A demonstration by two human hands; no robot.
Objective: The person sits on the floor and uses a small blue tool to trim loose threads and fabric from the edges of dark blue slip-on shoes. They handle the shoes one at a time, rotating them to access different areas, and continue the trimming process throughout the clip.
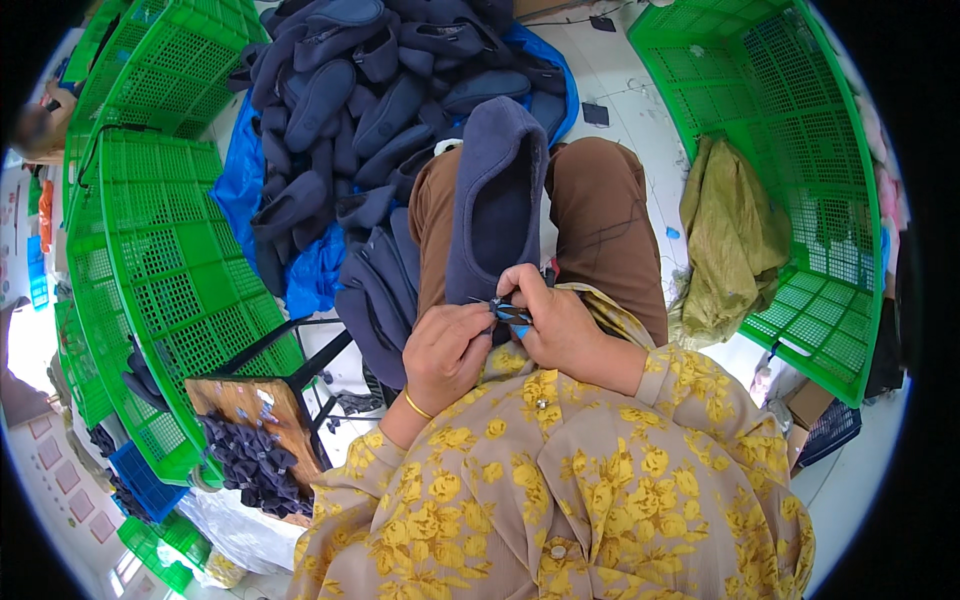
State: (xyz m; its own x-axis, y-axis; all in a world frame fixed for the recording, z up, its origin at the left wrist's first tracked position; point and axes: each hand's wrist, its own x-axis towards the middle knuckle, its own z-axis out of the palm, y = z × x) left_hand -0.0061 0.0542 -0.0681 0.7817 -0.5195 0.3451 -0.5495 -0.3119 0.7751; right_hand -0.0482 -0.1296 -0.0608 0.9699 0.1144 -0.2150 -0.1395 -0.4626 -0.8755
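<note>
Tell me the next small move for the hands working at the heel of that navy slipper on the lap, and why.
Probably close the small snips on the stray thread at the heel. The right hand holds them against the edge of the navy slipper, while the left hand pinches the fabric beside the blades. The thread itself is too small to make out.

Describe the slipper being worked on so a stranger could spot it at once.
Start from the heap of dark blue slippers on the blue sheet. Nearer, one slipper lies alone along the person's lap. Both hands, left hand and right hand, pinch its near end.
</note>
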